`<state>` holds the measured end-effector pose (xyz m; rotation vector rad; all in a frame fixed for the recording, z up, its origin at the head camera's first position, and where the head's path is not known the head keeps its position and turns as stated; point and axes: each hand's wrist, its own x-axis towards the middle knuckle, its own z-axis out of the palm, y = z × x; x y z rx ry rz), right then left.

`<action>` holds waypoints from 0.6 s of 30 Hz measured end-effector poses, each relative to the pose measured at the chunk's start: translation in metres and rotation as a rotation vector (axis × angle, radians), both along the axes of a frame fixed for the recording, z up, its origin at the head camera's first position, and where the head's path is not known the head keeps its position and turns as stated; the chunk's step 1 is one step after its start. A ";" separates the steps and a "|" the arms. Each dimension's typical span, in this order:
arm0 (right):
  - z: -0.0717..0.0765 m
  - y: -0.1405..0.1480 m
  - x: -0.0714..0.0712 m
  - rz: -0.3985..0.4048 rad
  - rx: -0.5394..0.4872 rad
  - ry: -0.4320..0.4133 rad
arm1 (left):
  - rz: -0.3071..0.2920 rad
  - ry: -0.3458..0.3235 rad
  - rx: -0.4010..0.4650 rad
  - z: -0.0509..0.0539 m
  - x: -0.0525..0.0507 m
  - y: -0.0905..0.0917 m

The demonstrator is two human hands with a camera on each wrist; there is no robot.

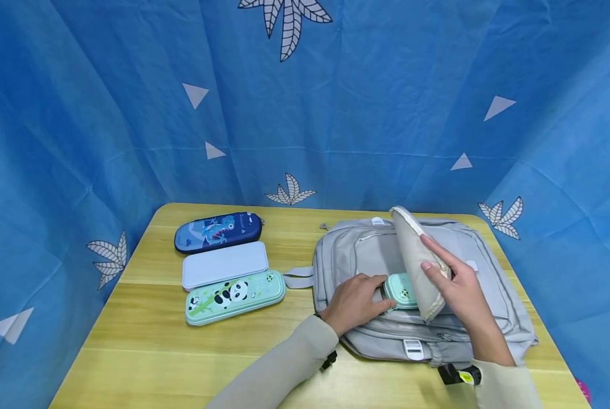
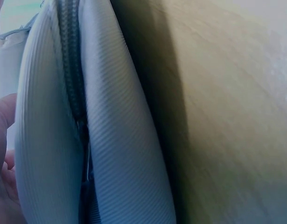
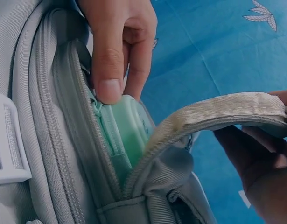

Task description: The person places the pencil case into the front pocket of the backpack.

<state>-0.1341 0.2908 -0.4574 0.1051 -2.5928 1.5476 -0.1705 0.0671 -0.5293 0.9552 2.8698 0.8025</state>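
A grey backpack (image 1: 381, 244) lies flat on the table, its front pocket unzipped. My right hand (image 1: 460, 284) grips the pocket's flap (image 1: 417, 267) between thumb and fingers and holds it lifted. Inside the opening lies a mint-green pencil case (image 1: 401, 289), partly hidden by the flap. My left hand (image 1: 356, 301) pinches its left end, thumb on the near side. From the right wrist, the left hand (image 3: 117, 51) is seen over the pencil case (image 3: 134, 126), which sits between the zipped edges. Only part of the left hand (image 2: 4, 154) shows beside the backpack (image 2: 120, 130) in the left wrist view.
Left of the backpack, a dark blue dinosaur pencil case (image 1: 218, 232), a plain pale case (image 1: 225, 264) and a mint panda pencil case (image 1: 235, 297) lie in a column. A grey strap (image 1: 299, 277) reaches toward them. Blue patterned cloth (image 1: 305, 113) encloses the wooden table (image 1: 146, 346).
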 end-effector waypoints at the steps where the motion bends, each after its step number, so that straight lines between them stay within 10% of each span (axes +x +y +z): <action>1: 0.000 0.000 0.000 0.012 0.004 -0.004 | 0.000 0.000 0.000 0.000 0.000 0.000; 10: -0.002 0.018 0.002 -0.033 -0.029 0.053 | 0.001 0.018 0.000 -0.002 0.000 0.002; 18: -0.006 0.022 0.005 -0.098 -0.385 0.044 | 0.009 0.051 -0.025 0.001 0.000 0.001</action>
